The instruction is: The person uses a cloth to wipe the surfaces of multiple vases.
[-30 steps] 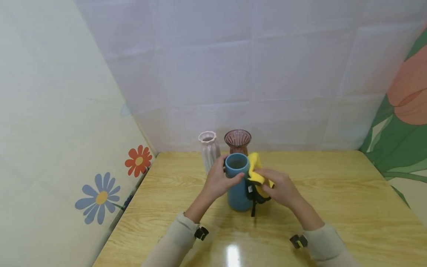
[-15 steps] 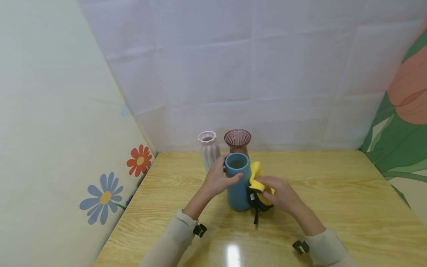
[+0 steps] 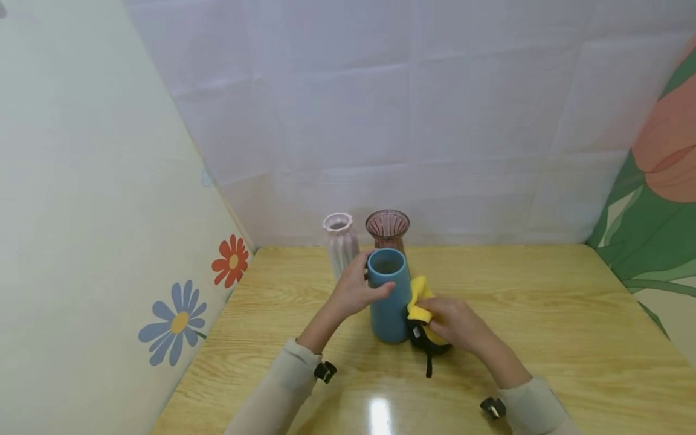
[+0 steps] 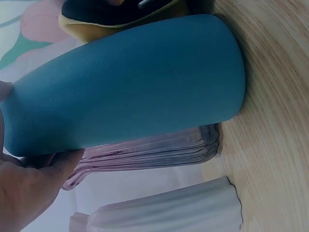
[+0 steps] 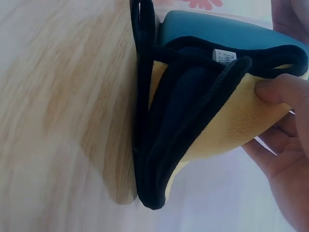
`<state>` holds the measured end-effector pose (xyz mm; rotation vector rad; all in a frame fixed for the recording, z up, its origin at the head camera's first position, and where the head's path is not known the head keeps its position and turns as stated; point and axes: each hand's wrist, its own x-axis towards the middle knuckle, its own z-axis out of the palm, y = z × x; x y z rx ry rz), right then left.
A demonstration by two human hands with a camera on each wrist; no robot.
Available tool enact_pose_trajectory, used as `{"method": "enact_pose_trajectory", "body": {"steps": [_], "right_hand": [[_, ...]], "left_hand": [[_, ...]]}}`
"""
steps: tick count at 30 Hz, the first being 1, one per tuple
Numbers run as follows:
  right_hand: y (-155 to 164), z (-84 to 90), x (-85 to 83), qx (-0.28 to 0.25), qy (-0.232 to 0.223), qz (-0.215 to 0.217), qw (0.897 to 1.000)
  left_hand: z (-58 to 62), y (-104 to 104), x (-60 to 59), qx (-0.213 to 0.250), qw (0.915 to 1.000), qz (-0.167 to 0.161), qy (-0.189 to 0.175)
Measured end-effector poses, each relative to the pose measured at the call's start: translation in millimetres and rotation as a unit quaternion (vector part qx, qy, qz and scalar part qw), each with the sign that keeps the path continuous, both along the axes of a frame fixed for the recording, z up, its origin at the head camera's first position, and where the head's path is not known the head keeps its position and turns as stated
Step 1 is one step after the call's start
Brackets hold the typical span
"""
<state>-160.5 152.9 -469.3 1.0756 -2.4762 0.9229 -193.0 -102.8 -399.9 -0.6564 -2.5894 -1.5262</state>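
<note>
A matte blue vase [image 3: 388, 317] stands upright on the wooden table. My left hand [image 3: 352, 291] grips it just below the rim, thumb at the front and the other fingers behind. On the vase's right side, my right hand [image 3: 459, 324] pinches a yellow cleaning cloth [image 3: 418, 293] with a black edge. In the right wrist view the folded cloth [image 5: 231, 121] shows a dark underside, a white label and a hanging loop. Its lower edge reaches down to the tabletop, close beside the vase's base. The left wrist view shows the vase's smooth side [image 4: 135, 82].
Behind the blue vase stands a purple-pink ribbed glass vase [image 3: 388, 226]. A pale pleated vase [image 3: 342, 251] is to its left, near my left hand. The wooden table [image 3: 544, 302] meets a white sheet [image 3: 462, 121] at the back, with flower-printed panels at both sides.
My right hand has slid the cloth down along the vase's right side, from near the rim toward the base. My left hand keeps its grip, and the vase stays in place.
</note>
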Motion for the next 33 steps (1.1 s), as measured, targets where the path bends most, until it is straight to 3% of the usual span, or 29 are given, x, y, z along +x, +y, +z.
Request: {"method": "enact_pose_trajectory", "body": {"steps": [16,26,33], "right_hand": [[-1,-5.4,-2.1,0.075,-0.065,0.001,0.995],[0,-4.4,-1.2,0.084,-0.044,-0.005,0.995],[8,1.0,0.0,0.076,-0.056,-0.025,0.995]], "left_hand": [[-0.6,-3,-3.2,-0.011,0.9997,-0.019,-0.009],[0.0,-3,-2.4,-0.004,0.9997,-0.023,-0.004],[-2.7,-1,-3.8,0.019,0.9994,-0.03,-0.001]]}}
